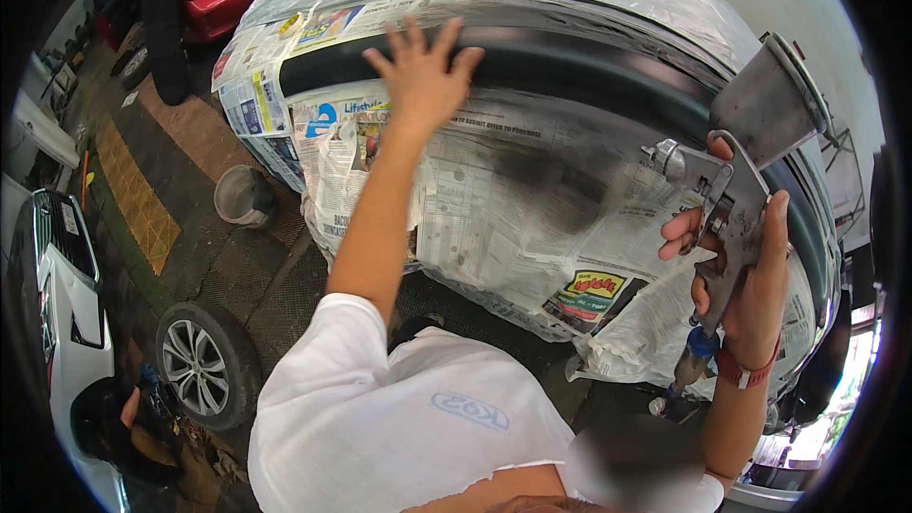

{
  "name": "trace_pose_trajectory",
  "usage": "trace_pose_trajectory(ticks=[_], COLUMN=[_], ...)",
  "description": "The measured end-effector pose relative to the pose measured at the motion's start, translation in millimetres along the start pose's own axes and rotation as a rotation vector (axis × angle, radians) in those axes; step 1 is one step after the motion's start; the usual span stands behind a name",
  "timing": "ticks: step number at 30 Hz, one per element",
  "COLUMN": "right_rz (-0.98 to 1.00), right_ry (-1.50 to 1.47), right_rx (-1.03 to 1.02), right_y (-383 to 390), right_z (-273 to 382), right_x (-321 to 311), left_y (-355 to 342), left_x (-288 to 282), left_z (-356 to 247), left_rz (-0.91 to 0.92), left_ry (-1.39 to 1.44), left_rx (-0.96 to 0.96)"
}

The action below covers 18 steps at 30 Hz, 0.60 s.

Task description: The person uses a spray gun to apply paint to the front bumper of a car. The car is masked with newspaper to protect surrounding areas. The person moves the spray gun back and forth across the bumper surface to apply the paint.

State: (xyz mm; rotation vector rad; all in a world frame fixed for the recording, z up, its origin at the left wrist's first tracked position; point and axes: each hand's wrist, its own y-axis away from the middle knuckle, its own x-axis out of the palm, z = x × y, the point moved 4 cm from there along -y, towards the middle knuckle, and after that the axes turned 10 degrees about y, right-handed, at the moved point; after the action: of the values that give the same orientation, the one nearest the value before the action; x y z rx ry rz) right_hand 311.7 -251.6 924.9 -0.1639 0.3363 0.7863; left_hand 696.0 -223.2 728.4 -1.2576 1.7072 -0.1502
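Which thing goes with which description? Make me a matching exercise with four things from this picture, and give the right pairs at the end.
Column one
1. Left hand
2. Spray gun
3. Wheel
4. Car at the top left

Column two
A. Silver spokes
B. Red
C. Held in the right hand
D. Open, fingers spread over the dark strip

Right pairs: 1-D, 2-C, 3-A, 4-B

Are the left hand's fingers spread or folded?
Spread: the left hand has its fingers fanned visibly apart over the dark strip. Whether it touches the strip, I cannot tell.
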Motion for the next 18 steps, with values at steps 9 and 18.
trace_pose_trajectory(ticks=[9,18], right_rz=[0.039,0.091], right_ry=[0.031,0.052], right_rx=[0.023,0.033], right_y=[-7.1,-16.4], right_z=[0.5,5.3], right_x=[19.0,45.2], left_y=[5.3,67.0], left_x=[-17.5,-0.1], left_z=[219.8,5.9], left_rz=[0.1,0.022], left_ry=[-0.05,0.123], left_rx=[-0.519,0.045])
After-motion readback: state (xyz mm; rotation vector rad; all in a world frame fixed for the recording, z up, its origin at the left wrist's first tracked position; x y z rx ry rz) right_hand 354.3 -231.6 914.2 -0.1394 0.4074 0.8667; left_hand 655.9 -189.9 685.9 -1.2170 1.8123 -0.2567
